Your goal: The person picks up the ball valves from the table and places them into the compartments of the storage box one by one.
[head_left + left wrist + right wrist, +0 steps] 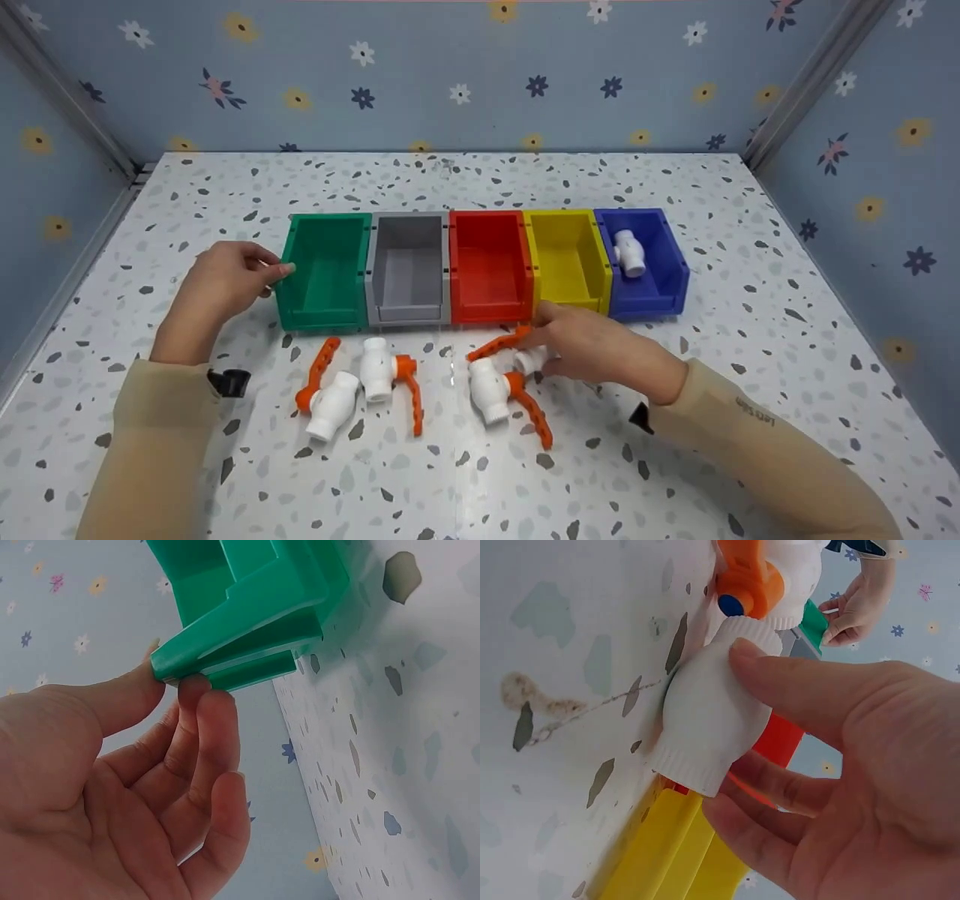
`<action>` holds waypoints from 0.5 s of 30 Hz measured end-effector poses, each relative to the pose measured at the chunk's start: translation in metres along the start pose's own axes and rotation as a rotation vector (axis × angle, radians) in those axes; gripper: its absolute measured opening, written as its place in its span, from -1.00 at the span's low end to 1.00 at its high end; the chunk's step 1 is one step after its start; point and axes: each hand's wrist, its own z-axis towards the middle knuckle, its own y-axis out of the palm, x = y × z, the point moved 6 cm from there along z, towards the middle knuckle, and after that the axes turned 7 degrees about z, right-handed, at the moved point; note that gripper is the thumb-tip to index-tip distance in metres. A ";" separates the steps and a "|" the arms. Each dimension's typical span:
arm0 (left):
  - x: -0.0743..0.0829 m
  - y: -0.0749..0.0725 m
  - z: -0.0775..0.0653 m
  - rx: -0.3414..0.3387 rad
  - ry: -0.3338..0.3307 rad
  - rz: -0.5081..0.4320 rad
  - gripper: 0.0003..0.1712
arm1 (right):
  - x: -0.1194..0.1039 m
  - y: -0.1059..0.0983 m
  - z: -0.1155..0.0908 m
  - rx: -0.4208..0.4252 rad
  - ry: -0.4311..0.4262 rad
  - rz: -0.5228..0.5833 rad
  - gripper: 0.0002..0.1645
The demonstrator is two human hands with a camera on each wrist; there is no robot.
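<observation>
My left hand pinches the left rim of the green bin between thumb and fingertips. In front of the red and yellow bins, my right hand holds a white ball valve by its body, thumb on one side and fingers on the other. An orange handle shows beside that valve in the head view. Close by lies another white valve with an orange handle. Two more orange-handled valves, one tilted and one upright in view, lie before the green and grey bins.
Right of the green bin, a grey bin, a red bin, a yellow bin and a blue bin stand in a row. A white valve lies in the blue one, its handle not visible. Flower-patterned walls enclose the speckled table.
</observation>
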 end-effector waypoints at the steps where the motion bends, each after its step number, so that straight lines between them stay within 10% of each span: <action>1: 0.000 0.000 0.000 0.001 0.001 0.000 -0.36 | 0.000 0.000 0.000 -0.005 0.020 -0.002 -0.42; 15: 0.000 0.000 -0.001 -0.009 -0.008 -0.006 -0.36 | -0.001 0.004 0.005 -0.045 0.035 0.000 -0.44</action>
